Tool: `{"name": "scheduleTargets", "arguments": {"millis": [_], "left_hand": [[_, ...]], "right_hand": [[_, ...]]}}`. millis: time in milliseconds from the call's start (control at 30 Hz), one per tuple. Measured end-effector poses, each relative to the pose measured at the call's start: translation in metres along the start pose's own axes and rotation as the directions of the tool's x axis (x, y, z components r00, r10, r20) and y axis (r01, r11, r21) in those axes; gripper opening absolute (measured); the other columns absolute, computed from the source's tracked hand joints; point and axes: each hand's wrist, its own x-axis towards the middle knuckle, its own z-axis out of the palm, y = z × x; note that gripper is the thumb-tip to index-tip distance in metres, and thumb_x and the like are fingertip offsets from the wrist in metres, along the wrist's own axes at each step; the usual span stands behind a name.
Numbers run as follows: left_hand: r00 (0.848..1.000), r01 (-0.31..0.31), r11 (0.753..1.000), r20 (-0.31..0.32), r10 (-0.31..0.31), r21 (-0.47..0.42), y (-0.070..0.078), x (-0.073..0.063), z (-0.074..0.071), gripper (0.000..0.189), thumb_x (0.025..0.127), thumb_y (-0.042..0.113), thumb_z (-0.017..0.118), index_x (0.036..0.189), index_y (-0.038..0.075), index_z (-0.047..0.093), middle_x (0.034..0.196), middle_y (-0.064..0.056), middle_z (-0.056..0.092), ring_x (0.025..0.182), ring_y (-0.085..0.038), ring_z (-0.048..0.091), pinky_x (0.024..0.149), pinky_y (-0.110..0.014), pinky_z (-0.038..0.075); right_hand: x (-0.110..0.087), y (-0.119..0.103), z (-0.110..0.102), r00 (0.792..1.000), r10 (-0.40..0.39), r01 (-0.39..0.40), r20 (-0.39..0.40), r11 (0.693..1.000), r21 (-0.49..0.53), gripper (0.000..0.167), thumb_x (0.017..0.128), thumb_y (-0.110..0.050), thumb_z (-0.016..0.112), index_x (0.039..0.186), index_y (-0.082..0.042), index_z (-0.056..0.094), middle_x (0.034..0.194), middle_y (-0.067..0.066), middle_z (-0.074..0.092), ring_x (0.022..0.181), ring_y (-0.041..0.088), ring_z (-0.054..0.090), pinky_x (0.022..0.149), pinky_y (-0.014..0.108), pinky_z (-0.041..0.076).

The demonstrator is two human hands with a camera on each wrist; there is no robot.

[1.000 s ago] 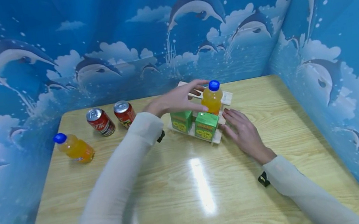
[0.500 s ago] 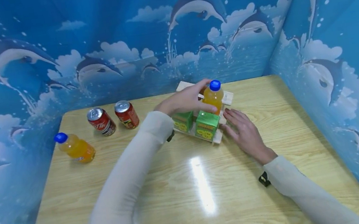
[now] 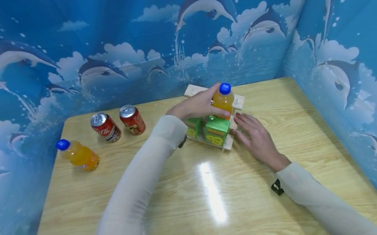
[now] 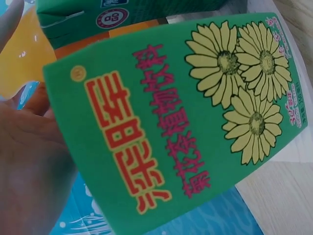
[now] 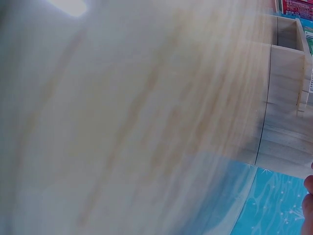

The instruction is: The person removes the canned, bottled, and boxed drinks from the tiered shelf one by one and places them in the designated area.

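Observation:
My left hand (image 3: 196, 104) holds an orange drink bottle (image 3: 223, 100) with a blue cap, thumb in front and fingers behind. The bottle stands upright in a pale wooden rack (image 3: 228, 143), its base hidden. Two green drink cartons (image 3: 217, 131) with yellow flowers sit in the rack's front row; the left one is partly covered by my left hand and sleeve. In the left wrist view a carton (image 4: 161, 127) fills the middle, beside my hand (image 4: 34, 161). Fingers of my right hand (image 3: 258, 139) lie straight against the rack's right side; only fingertips (image 5: 308, 210) show in the right wrist view.
Two red soda cans (image 3: 105, 127) stand at the back left of the wooden table (image 3: 172, 202). Another orange bottle (image 3: 79, 154) with a blue cap stands left of them. Blue dolphin-print curtains (image 3: 138, 31) enclose the table at the back and sides.
My left hand has moved slightly to the right and closed in around the bottle, covering more of the left carton. My right hand has stayed at the rack's side.

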Motion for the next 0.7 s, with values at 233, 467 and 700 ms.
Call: {"name": "scheduleTargets", "arguments": {"millis": [233,467,700], "left_hand": [[0.999,-0.02,1.0,-0.026,0.019,-0.004,-0.0021,0.0016,0.0013,0.106,0.1,0.047,0.079,0.177,0.027,0.008,0.166,-0.003,0.05,0.154,-0.022,0.05,0.13,-0.048,0.041],[0.998,-0.048,0.999,-0.053,0.047,-0.023,-0.0054,0.0049,0.0029,0.1,0.099,0.045,0.081,0.175,0.026,0.018,0.159,-0.001,0.057,0.147,-0.02,0.056,0.126,-0.047,0.046],[0.995,-0.061,0.998,-0.087,0.057,-0.036,-0.0004,0.0047,0.0001,0.099,0.098,0.047,0.082,0.174,0.027,0.022,0.157,-0.001,0.058,0.144,-0.021,0.058,0.125,-0.049,0.046]], "right_hand": [[0.0003,0.0008,0.0002,1.0,0.001,-0.001,0.003,1.0,-0.004,0.05,0.103,-0.015,0.076,0.148,0.002,0.063,0.155,0.021,0.062,0.146,0.045,0.057,0.125,0.059,0.043],[-0.0005,0.0019,0.001,1.0,0.004,-0.004,0.009,1.0,-0.005,0.05,0.103,-0.016,0.076,0.148,0.002,0.063,0.156,0.02,0.062,0.148,0.043,0.056,0.125,0.058,0.043],[0.0008,0.0015,0.0002,1.0,-0.001,0.001,0.01,1.0,-0.008,0.049,0.104,-0.015,0.075,0.148,0.002,0.063,0.156,0.021,0.061,0.148,0.043,0.056,0.125,0.058,0.044]]}}
